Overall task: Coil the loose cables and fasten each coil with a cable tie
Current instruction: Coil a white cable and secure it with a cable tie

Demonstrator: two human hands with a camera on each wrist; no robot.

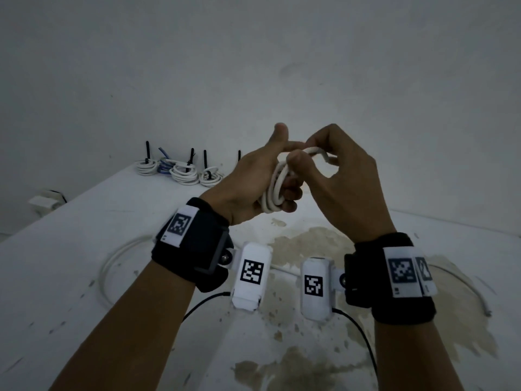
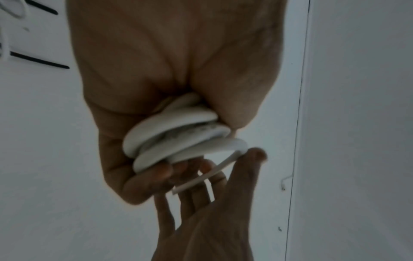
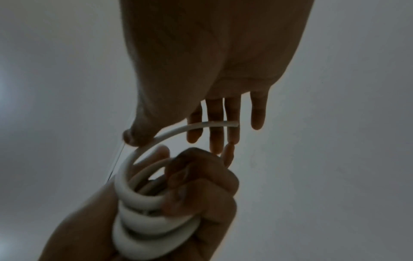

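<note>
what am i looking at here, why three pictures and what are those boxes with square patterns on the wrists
These are a person's two bare hands, no machine. The big picture comes from a camera on the head; the boxes on the wrists are two more cameras, each looking along its own hand. The left hand grips a coil of white cable. The right hand pinches the cable's free end, guiding the last turn. At the back of the white table lie finished coils with black cable ties sticking up. More loose white cable lies on the table under the arms.
</note>
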